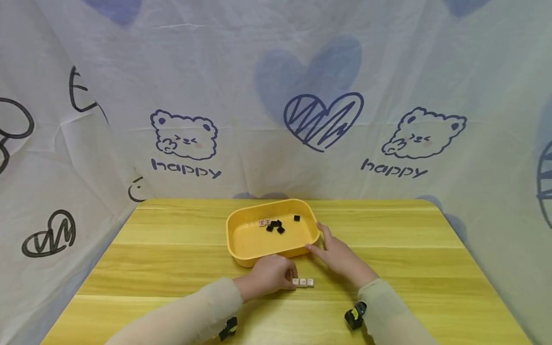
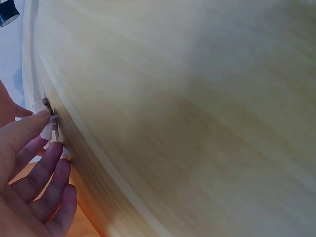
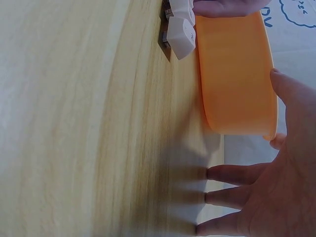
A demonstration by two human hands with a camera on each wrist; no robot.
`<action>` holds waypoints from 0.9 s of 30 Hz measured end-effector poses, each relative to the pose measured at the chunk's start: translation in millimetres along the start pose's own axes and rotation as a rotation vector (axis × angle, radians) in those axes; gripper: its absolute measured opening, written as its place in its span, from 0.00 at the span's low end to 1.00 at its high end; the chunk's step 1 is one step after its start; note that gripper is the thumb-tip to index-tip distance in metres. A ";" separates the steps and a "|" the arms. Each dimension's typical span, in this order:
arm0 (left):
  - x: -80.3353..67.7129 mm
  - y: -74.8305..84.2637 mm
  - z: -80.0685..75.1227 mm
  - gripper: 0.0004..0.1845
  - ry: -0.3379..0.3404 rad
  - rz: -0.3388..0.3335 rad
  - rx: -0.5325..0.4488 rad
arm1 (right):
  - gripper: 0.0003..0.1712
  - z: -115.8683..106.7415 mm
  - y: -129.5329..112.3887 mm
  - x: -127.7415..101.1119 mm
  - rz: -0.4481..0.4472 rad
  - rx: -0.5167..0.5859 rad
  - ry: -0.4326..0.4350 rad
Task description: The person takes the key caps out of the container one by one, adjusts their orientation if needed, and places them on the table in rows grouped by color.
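Three small white tiles lie in a row on the wooden table, just in front of a yellow tray. My left hand rests on the table with its fingertips touching the left end of the row. My right hand lies flat to the right, fingers straight, thumb beside the tray's near right corner. Several black tiles and two white ones sit in the tray. The row also shows in the right wrist view.
A printed cloth backdrop with bears and hearts surrounds the table on three sides. The tray stands at the table's middle; bare wood stretches to the left and right of it. Small black wrist cameras sit on both sleeves.
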State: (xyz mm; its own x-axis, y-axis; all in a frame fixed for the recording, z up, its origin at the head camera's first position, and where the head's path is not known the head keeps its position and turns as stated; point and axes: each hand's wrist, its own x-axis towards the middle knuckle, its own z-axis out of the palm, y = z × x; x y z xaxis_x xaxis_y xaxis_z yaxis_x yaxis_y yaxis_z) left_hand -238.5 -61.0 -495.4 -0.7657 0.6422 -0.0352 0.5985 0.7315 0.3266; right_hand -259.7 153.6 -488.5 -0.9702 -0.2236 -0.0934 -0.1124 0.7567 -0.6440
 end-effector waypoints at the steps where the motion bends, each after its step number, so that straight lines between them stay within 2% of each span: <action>1: -0.3 0.1 -0.2 0.09 -0.001 -0.001 0.000 | 0.48 -0.1 -0.2 -0.1 0.000 0.000 0.000; 7: -3.2 1.2 -3.8 0.11 0.005 0.005 -0.024 | 0.48 1.0 0.9 1.1 0.006 -0.002 -0.001; 14: -9.2 6.1 -16.2 0.12 0.058 0.032 -0.030 | 0.47 3.2 3.0 1.8 0.003 -0.003 -0.004; 20: -7.3 14.0 -41.7 0.11 0.103 0.076 -0.032 | 0.47 2.6 2.3 0.4 -0.007 -0.001 0.001; 27: 4.3 10.4 -70.8 0.13 0.101 0.057 -0.010 | 0.50 0.1 0.5 -0.5 -0.011 -0.003 -0.001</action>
State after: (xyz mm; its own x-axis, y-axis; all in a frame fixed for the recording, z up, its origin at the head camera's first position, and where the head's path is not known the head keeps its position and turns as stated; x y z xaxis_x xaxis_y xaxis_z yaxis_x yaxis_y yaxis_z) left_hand -252.3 -66.8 -425.3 -0.7508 0.6558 0.0788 0.6396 0.6921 0.3344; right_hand -259.3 154.0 -488.8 -0.9686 -0.2327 -0.0873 -0.1236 0.7558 -0.6430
